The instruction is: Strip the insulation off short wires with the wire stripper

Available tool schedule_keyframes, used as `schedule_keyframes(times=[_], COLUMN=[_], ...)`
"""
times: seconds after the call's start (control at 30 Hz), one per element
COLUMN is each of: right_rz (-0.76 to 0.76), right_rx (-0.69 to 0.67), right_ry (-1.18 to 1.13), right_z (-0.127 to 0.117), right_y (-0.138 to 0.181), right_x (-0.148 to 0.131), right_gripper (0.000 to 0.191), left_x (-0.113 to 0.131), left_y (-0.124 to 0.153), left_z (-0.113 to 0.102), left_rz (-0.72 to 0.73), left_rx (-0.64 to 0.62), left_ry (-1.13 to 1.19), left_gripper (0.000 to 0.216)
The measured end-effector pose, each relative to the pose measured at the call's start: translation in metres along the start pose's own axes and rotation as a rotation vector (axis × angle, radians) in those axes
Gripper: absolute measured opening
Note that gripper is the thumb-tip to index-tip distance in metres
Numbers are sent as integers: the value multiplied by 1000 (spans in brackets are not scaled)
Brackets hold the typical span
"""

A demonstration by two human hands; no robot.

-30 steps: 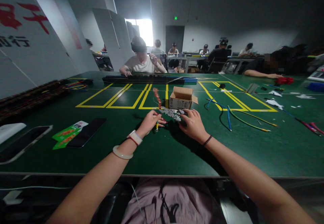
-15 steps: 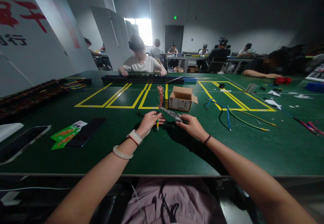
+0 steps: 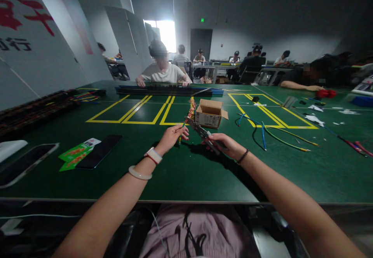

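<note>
Pinched between the fingers of my left hand (image 3: 170,138) is a short yellow-green cable (image 3: 180,138). From its far end a bunch of bare copper strands (image 3: 191,108) fans out, leaning right. My right hand (image 3: 225,144) is closed around the handles of a pair of pliers (image 3: 200,129), which look parted. Their jaws reach the base of the copper strands just beyond my left fingers; whether they bite on the wire I cannot tell. Close behind the jaws stands an open cardboard box (image 3: 208,119), its inside mostly hidden.
Loose blue and green cables (image 3: 264,135) lie to the right. At left are a dark phone (image 3: 106,151), a green packet (image 3: 72,157) and a white-edged device (image 3: 27,164). Across the green table (image 3: 175,180) a co-worker (image 3: 163,71) sits behind long dark strips (image 3: 171,91).
The pliers have turned, their handles now swung nearer me and spread, with the jaws at the strands. The copper strands have tipped right. My left hand has shifted slightly left.
</note>
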State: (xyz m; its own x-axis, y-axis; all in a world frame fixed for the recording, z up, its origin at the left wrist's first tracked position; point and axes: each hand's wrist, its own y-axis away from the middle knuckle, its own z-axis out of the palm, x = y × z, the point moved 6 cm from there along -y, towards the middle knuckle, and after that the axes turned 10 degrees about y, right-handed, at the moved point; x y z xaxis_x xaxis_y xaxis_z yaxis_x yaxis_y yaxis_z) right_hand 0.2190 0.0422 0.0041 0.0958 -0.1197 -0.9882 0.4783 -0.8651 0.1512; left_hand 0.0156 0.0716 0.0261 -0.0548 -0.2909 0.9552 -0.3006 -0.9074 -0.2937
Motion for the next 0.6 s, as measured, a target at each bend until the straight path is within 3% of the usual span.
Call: schedule_keyframes(times=[0.17, 0.27, 0.6], right_rz=[168, 195, -198], right_rx=[-68, -110, 162], right_ry=[-142, -136, 494], right_z=[-3, -6, -29], right_y=[3, 3, 1], right_x=[8, 10, -18], right_gripper=[22, 24, 30], left_x=[5, 8, -8], left_y=[-1, 1, 1], left_z=[-6, -6, -4], left_rz=[40, 52, -3], left_rx=[-62, -93, -3], left_ry=[-157, -224, -111], left_gripper=[30, 28, 32])
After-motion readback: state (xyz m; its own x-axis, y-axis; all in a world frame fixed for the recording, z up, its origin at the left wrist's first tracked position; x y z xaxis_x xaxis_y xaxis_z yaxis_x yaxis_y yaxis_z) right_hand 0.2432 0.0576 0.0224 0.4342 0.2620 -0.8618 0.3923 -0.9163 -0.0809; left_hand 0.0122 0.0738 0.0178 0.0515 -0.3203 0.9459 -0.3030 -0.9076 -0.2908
